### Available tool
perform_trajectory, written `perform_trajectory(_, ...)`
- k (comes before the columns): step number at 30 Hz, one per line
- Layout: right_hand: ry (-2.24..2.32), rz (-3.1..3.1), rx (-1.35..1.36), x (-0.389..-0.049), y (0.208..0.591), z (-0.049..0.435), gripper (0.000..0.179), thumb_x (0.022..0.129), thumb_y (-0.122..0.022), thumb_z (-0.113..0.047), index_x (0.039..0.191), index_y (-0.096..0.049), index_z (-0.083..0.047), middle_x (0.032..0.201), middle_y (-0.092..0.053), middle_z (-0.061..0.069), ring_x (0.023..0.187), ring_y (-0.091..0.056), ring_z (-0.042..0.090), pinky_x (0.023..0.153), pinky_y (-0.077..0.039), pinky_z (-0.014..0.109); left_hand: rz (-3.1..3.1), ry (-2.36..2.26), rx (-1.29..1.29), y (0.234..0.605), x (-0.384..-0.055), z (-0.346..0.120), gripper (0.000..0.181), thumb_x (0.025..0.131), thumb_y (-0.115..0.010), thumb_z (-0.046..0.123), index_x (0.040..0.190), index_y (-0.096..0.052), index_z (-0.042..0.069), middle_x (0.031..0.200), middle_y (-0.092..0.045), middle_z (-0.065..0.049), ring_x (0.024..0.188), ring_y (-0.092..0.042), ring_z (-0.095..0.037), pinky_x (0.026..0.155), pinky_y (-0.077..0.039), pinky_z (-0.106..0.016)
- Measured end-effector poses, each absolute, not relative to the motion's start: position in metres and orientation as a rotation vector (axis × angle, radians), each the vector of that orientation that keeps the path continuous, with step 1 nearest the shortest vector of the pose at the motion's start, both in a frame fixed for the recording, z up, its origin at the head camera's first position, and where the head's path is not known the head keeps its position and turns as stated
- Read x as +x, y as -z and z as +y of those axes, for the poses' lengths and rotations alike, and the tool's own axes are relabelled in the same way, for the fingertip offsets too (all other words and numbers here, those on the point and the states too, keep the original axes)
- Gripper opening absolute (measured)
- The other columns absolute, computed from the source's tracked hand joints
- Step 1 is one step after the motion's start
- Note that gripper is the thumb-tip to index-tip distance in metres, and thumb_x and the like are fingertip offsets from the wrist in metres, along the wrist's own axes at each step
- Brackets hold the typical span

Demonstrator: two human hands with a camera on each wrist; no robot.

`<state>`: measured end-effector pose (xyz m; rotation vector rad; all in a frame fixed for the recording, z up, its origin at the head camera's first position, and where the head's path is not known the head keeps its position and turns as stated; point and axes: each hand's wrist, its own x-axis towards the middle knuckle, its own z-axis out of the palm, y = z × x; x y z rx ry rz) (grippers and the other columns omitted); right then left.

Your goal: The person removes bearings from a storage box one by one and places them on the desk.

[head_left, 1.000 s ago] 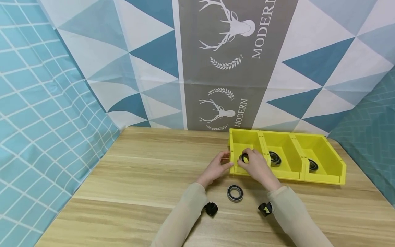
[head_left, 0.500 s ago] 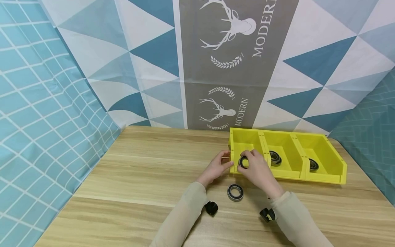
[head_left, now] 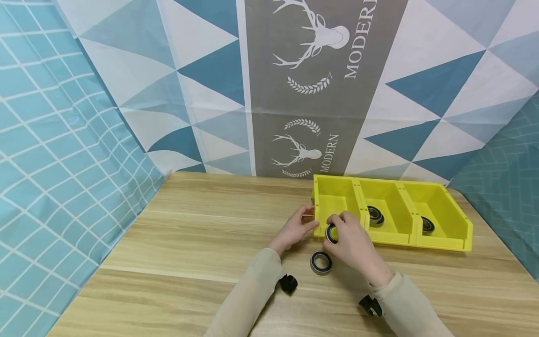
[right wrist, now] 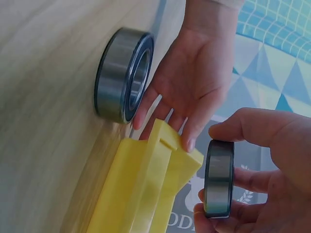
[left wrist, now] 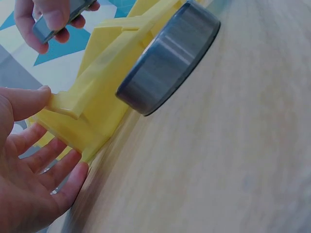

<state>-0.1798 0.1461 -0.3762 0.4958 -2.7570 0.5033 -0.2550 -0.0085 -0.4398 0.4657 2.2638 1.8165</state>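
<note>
1. The left hand (head_left: 294, 230), near the middle of the head view, touches the left end of the yellow bin (head_left: 389, 238), thumb at its edge, fingers loosely extended.
2. The right hand (head_left: 351, 236), right of centre, reaches in from the lower right, thumb and fingers pinching a bearing.
3. A loose bearing (left wrist: 167, 60) lies flat on the wooden table (head_left: 202, 224), lower centre, between the sleeves.
4. Dark bearings (head_left: 379, 220) overlap in the middle compartment; another sits in the right one.
5. The pinched bearing (right wrist: 218, 179) appears at the left compartment's front lip, left of the right palm; I cannot tell whether they touch.
</note>
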Motion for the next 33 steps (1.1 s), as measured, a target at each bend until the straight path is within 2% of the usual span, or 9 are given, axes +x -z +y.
perform_trajectory(5, -0.519, -2.791, 0.509, -0.172, 0.375, 0.145, 0.037, 0.067, -0.074, -0.022, 0.097, -0.059, -0.007, 0.089, -0.051, 0.008, 0.078, -0.047, 0.021, 0.059, -0.043, 0.031, 2.268, -1.816, 0.469, 0.439, -0.254, -0.008, 0.043, 0.090, -0.056, 0.019, 0.130, -0.042, 0.014, 0.129, -0.047, -0.007, 0.120, -0.046, -0.025, 0.095, -0.042, -0.038)
perform_trajectory(13, -0.565, -2.904, 0.568, -0.159, 0.377, 0.144, 0.039, 0.066, -0.074, -0.026, 0.098, -0.057, -0.012, 0.090, -0.050, 0.002, 0.081, -0.046, 0.017, 0.066, -0.042, 0.033, 2.260, -1.824, 0.467, 0.439, -0.254, -0.008, 0.042, 0.090, -0.057, 0.020, 0.130, -0.043, 0.015, 0.129, -0.047, -0.006, 0.120, -0.045, -0.025, 0.095, -0.042, -0.038)
perform_trajectory(20, -0.589, -2.889, 0.596, -0.152, 0.379, 0.144, 0.041, 0.065, -0.077, -0.029, 0.097, -0.056, -0.012, 0.088, -0.046, 0.000, 0.082, -0.044, 0.017, 0.068, -0.042, 0.034, 2.276, -1.817, 0.478, 0.441, -0.255, -0.009, 0.042, 0.090, -0.057, 0.020, 0.129, -0.043, 0.014, 0.128, -0.047, -0.007, 0.119, -0.046, -0.026, 0.096, -0.041, -0.039)
perform_trajectory(33, -0.550, -2.871, 0.754, -0.132, 0.386, 0.138, 0.040, 0.060, -0.078, -0.023, 0.091, -0.056, -0.012, 0.086, -0.045, -0.005, 0.081, -0.043, 0.010, 0.070, -0.047, 0.032, 2.281, -1.820, 0.481, 0.441, -0.255, -0.009, 0.042, 0.090, -0.057, 0.020, 0.130, -0.043, 0.013, 0.128, -0.048, -0.007, 0.118, -0.047, -0.024, 0.094, -0.042, -0.037)
